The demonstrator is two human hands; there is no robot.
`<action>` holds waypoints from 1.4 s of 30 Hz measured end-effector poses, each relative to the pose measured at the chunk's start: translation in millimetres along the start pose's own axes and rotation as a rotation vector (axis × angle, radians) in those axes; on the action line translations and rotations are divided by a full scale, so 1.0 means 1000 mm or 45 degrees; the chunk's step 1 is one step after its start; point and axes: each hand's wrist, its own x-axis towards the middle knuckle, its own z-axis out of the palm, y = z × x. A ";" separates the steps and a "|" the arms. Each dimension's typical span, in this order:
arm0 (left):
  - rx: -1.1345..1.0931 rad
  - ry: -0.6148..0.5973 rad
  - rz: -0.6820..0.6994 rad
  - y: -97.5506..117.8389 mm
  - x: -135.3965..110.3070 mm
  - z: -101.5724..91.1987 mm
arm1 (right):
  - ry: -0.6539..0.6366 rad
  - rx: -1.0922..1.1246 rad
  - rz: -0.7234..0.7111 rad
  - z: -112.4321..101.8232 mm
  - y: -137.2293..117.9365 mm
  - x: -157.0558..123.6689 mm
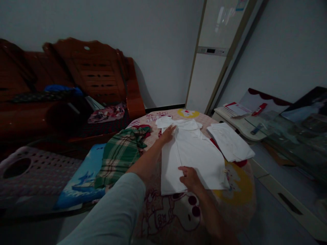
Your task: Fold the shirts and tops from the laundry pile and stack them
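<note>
A white shirt (196, 149) lies spread on the round table, its left side folded inward along a lengthwise edge. My left hand (168, 133) rests on the shirt near its collar end, fingers stretched out on the cloth. Lower down, my right hand (190, 177) touches the shirt close to the edge of the folded strip. Its index finger points out to the left and the thumb stands apart from it; the other fingers are partly curled. Beside the shirt on the right lies a folded white garment (230, 141).
A patterned cloth (184, 214) covers the table. Green plaid fabric (121, 153) and a blue cushion (85, 177) lie at the left, near a pink woven basket (48, 170). Behind are a wooden sofa (92, 71) and a tall air conditioner (212, 51). A glass-topped cabinet (288, 136) stands right.
</note>
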 end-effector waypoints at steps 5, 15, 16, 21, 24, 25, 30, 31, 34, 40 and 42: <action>0.202 0.133 -0.052 0.011 -0.043 0.024 | 0.036 -0.425 -0.090 -0.006 -0.002 -0.007; 0.416 0.085 -0.075 0.034 -0.069 0.038 | 0.003 -0.571 -0.050 -0.007 -0.007 -0.010; 0.410 0.087 -0.055 0.037 -0.071 0.040 | -0.005 -0.566 -0.050 -0.007 -0.006 -0.011; 0.423 0.104 0.006 0.045 -0.087 0.051 | 0.000 -0.556 -0.105 -0.016 0.002 -0.014; 0.435 0.122 0.004 0.045 -0.090 0.053 | 0.079 -0.542 -0.143 -0.031 0.003 -0.001; 0.435 0.128 0.005 0.045 -0.089 0.053 | 0.125 -0.545 -0.165 -0.037 0.003 0.006; 0.428 0.154 0.002 0.043 -0.089 0.054 | 0.343 -0.666 -0.380 -0.063 0.009 0.059; 0.427 0.162 0.006 0.043 -0.089 0.055 | 0.372 -0.705 -0.408 -0.067 0.011 0.071; 0.423 0.184 0.022 0.041 -0.090 0.058 | 0.437 -0.834 -0.410 -0.076 0.016 0.108; 0.401 0.172 0.009 0.038 -0.089 0.061 | 0.389 -1.130 -0.238 -0.090 0.009 0.154; 0.395 0.164 0.004 0.039 -0.090 0.060 | 0.341 -1.037 -0.216 -0.095 0.004 0.163</action>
